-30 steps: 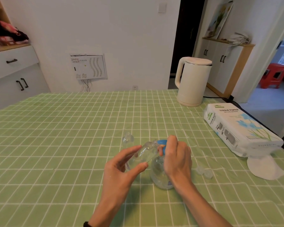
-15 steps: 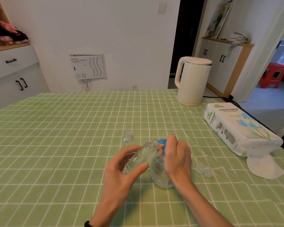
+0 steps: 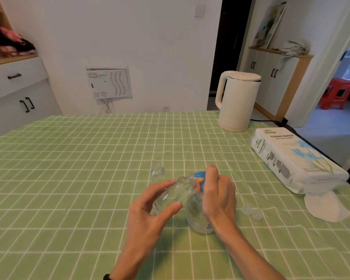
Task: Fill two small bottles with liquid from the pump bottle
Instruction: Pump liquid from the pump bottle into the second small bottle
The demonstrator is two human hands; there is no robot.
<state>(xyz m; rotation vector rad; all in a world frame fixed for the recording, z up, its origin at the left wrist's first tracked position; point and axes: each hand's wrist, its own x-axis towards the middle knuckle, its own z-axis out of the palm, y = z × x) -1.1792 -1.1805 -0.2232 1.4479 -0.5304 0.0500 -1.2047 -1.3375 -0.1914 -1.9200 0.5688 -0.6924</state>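
Observation:
A clear pump bottle (image 3: 197, 216) with a blue pump head (image 3: 199, 175) stands on the green checked tablecloth (image 3: 69, 178). My right hand (image 3: 217, 196) covers its top, fingers curled over the pump head. My left hand (image 3: 150, 211) holds a small clear bottle (image 3: 175, 191) tilted, its mouth right under the blue spout. A second small clear bottle (image 3: 157, 170) stands on the cloth just behind. Two small clear caps (image 3: 251, 212) lie to the right of the pump bottle.
A white kettle (image 3: 236, 102) stands at the table's far right, its black cord running off the edge. A tissue paper pack (image 3: 295, 158) lies along the right edge with a loose white tissue (image 3: 327, 207) in front of it.
Hands and bottles stay almost where they were; the small bottle remains tilted against the blue spout.

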